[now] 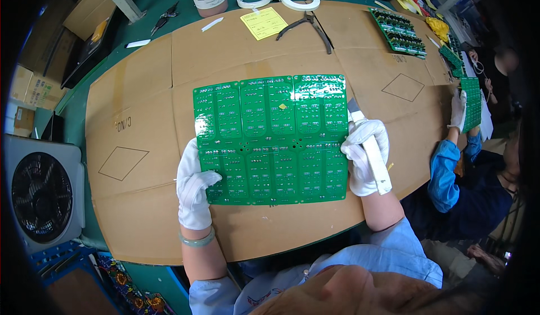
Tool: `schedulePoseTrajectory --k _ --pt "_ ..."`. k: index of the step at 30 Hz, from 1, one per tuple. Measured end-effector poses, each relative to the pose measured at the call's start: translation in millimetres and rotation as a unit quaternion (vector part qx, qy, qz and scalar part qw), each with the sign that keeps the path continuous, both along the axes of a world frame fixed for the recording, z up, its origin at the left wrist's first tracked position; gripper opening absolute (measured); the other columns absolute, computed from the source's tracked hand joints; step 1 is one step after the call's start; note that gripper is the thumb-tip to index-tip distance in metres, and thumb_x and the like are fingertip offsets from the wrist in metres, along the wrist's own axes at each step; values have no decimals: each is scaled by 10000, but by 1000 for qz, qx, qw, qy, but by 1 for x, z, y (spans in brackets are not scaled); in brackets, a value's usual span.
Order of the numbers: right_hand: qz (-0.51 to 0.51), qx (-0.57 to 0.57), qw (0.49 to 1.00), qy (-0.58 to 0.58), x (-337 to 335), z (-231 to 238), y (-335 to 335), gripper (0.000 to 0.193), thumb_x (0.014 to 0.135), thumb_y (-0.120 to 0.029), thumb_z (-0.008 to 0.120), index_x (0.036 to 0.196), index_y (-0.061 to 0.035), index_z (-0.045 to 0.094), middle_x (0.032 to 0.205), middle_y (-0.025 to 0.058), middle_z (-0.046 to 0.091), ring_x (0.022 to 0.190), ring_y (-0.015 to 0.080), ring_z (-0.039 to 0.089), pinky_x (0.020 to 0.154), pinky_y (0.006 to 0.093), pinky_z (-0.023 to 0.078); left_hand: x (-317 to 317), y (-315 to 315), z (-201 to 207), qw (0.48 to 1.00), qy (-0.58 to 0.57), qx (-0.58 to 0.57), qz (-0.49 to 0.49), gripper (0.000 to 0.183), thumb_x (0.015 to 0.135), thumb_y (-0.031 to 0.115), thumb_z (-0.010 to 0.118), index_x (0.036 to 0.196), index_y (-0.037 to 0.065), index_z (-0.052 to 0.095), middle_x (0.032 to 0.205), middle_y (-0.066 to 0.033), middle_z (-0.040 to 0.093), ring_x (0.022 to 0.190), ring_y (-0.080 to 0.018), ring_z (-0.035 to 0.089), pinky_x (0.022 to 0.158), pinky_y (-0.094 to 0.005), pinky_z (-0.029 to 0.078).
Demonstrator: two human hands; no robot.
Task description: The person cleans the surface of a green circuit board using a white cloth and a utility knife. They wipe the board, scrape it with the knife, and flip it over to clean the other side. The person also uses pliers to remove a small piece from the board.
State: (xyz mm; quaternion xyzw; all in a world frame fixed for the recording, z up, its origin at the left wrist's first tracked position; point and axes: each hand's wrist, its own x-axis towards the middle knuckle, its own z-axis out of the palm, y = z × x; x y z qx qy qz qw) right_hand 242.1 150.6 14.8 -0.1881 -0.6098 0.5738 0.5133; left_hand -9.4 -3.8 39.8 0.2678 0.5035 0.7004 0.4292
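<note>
Two gloved hands hold one large green circuit-board panel [271,139] flat above the cardboard sheet [140,112] that covers the table. The left hand [194,190] takes the panel at its lower left corner, thumb lying on the top face and fingers curled beneath, so this grip is closed on the board's edge. The right hand [365,154] meets the panel's right edge at mid-height; its grip is wrapped around a white-handled tool [371,154] whose blade end points away from the person, and the fingertips steady the panel's margin. Judged from its thin, wide shape, the panel is probably light and fairly stiff yet liable to flex or snap along its scored seams, with a smooth face that could slip under gloves; bare margins and corners look the safest holds, away from the soldered rows. Beyond the panel's far edge lie a yellow note [264,23], black pliers [308,25] and two tape rolls [278,0]. Right of the panel, a co-worker's gloved hand [458,109] holds a smaller green board [471,104].
</note>
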Motion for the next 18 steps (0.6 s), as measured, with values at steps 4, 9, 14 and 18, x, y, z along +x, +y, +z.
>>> schedulePoseTrajectory --k 4,9,14,18 --pt "-9 2 1000 -8 0 0 0 266 778 109 678 915 -64 531 840 83 628 670 100 528 578 225 452 1 -1 -1 1000 5 -9 9 717 574 10 497 1283 -91 462 1165 -134 608 1048 -198 594 915 -256 443" --pt "-6 2 1000 -2 2 -3 2 258 775 119 674 908 -54 536 833 78 619 660 94 522 575 224 445 -1 -1 -6 1000 -7 -2 -8 746 570 6 490 1308 -92 444 1182 -133 602 1056 -199 590 924 -255 441" --pt "-8 6 1000 20 -2 -1 4 249 770 131 664 891 -46 538 831 73 608 660 98 515 568 225 435 -3 -5 -8 1000 -27 -2 -12 747 569 3 481 1307 -98 436 1184 -134 598 1051 -189 587 919 -239 436" --pt "-19 -38 999 7 -1 3 0 254 761 137 651 894 -47 538 848 71 597 704 115 518 615 237 435 1 -5 -6 999 -44 5 -1 724 571 -2 476 1287 -101 441 1177 -138 597 1047 -186 587 921 -238 435"
